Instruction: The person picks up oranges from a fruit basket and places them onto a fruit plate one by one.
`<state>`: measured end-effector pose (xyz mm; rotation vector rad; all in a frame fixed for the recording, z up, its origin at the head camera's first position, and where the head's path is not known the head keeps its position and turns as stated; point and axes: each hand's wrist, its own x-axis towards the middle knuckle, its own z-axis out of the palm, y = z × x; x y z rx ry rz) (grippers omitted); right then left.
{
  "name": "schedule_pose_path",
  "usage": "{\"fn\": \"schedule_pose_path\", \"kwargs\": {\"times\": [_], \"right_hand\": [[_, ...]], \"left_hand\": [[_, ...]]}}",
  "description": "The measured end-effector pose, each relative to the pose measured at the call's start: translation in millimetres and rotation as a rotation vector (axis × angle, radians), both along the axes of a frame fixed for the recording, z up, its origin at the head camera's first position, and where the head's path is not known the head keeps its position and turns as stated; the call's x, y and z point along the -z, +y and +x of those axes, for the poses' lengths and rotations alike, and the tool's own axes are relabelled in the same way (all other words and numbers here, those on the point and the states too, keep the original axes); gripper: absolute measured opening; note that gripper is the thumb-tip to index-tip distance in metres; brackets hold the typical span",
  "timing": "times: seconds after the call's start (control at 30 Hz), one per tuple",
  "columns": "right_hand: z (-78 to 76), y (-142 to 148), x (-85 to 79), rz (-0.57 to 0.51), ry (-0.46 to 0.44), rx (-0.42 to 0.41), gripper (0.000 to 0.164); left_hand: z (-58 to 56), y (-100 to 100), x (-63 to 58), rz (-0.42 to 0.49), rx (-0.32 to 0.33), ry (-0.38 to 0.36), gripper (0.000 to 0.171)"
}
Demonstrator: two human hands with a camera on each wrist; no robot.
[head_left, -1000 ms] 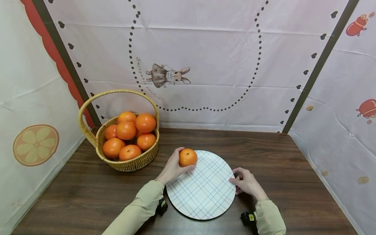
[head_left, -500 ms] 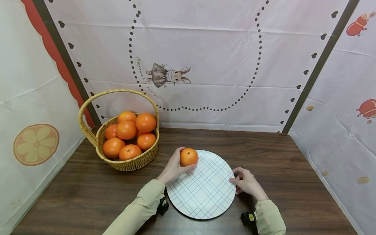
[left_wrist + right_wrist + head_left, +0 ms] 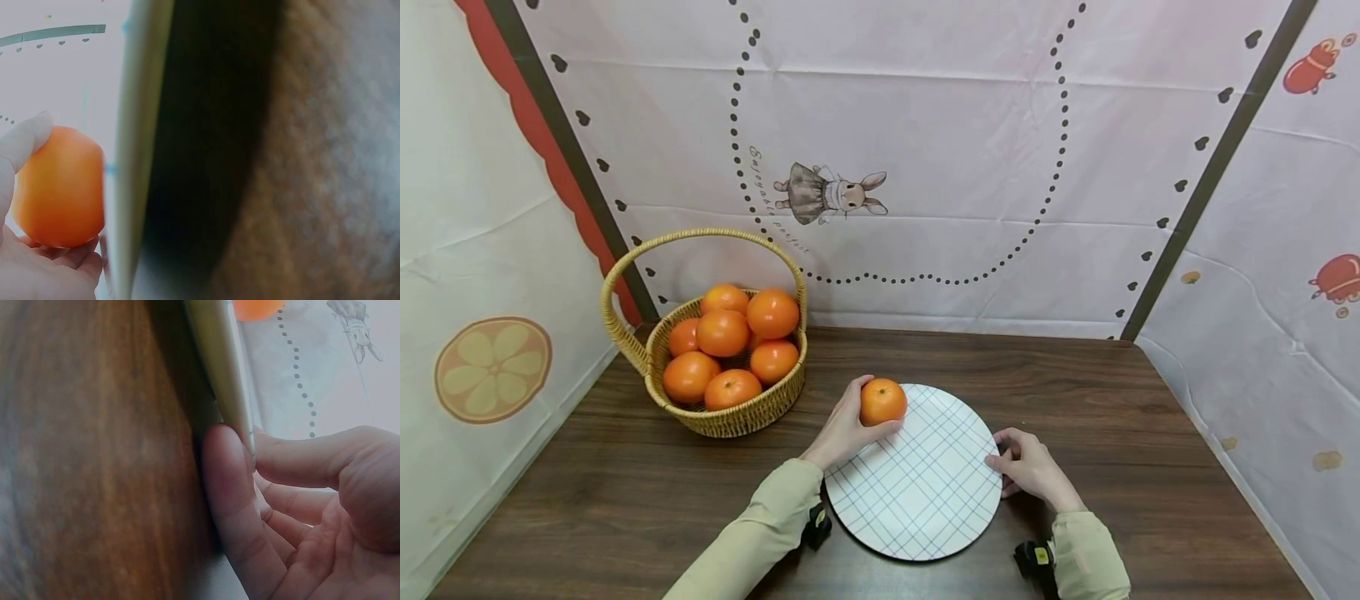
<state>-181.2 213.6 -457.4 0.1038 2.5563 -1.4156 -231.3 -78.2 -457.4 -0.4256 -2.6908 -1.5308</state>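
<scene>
My left hand (image 3: pixel 842 429) holds an orange (image 3: pixel 883 402) at the far left part of a round white plate (image 3: pixel 925 500) with a blue check pattern. In the left wrist view the thumb lies along one side of the orange (image 3: pixel 59 187), the other fingers are curled below it, and its side sits right against the plate's face. At the plate's right edge, my right hand (image 3: pixel 1033 467) pinches the rim. The right wrist view has one finger under the plate (image 3: pixel 219 362) and the thumb over its top.
A yellow woven basket (image 3: pixel 730 423) with a tall handle and several oranges (image 3: pixel 722 333) stands at the back left of the dark wooden table (image 3: pixel 1075 383). Printed cloth (image 3: pixel 925 150) hangs behind and at both sides.
The left hand and its orange have shifted very slightly to the right. The right hand, plate and basket keep their places.
</scene>
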Motion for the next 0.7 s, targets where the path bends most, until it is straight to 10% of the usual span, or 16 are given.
{"fn": "schedule_pose_path", "kwargs": {"times": [0.7], "right_hand": [[0.9,-0.7,-0.7,0.001,0.002,0.002,0.031]], "left_hand": [[0.0,0.7,0.5,-0.001,-0.012,-0.014,0.085]]}}
